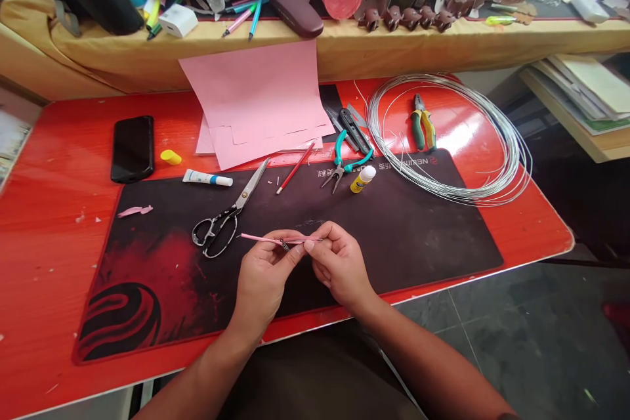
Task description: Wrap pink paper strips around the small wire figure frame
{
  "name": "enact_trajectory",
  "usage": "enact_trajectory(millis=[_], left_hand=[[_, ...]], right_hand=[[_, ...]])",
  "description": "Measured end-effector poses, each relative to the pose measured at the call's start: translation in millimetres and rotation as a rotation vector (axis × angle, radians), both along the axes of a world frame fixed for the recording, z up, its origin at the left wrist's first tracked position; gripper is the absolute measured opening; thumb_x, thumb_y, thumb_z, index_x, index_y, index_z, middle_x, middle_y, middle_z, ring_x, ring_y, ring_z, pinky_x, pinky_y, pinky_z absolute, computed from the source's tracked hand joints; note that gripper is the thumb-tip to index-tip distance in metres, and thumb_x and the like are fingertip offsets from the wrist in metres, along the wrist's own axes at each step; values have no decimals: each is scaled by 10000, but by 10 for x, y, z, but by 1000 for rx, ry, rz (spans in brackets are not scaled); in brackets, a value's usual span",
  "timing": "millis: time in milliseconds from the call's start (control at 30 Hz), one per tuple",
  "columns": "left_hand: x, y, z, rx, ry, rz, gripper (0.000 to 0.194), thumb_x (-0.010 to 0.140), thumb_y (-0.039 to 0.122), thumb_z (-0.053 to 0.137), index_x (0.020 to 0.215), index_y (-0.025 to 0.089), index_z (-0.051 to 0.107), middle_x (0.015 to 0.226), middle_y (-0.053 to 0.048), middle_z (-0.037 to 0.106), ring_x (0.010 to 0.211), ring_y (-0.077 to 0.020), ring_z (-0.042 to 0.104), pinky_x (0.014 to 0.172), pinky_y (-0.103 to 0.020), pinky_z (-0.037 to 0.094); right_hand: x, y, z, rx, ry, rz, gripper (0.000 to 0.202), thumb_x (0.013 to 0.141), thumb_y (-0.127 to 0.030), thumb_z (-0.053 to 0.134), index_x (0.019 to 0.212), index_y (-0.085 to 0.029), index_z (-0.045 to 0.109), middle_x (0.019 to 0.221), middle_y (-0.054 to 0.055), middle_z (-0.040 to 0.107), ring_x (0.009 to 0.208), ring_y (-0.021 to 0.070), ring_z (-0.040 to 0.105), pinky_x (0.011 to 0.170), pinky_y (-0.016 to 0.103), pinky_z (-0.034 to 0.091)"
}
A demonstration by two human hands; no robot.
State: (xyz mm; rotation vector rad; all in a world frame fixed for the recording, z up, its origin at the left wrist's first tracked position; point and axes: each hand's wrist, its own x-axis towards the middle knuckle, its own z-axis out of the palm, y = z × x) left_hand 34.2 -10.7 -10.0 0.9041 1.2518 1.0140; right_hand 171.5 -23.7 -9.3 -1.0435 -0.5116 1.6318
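Note:
Both hands meet above the dark desk mat point(418, 236), close to its front edge. A thin wire wrapped in pink paper point(256, 237) runs between them, its left end sticking out past the fingers. My left hand point(260, 282) pinches it between thumb and fingers, beside a small dark coil. My right hand point(344, 266) pinches the pink paper near the right end; its other fingers are curled. Black-handled scissors point(229, 213) lie left of the hands. Beyond them are a yellow glue stick point(363, 180), teal-handled pliers point(339, 167) and a red pencil point(296, 168).
A coil of silver wire point(512, 164) lies at right, with green-yellow pliers point(422, 128) inside it. Pink paper sheets point(260, 98), a utility knife point(355, 131), a phone point(132, 149), a glue tube point(207, 178), a yellow cap point(170, 157) and a pink scrap point(135, 210) lie around.

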Motion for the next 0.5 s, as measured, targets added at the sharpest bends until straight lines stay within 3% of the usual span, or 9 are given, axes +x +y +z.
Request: enact_trajectory(millis=[500], left_hand=[[-28,6,-26,9,21,-13,224,810,358,874,945,196,798,978,-64,795,945,-225,748,895,-348,620]], right_hand=[[-2,-6,0,-6,-4,18,397,806,-464,862,820,-218,551,411,-156,397,316,28,247,318,144,235]])
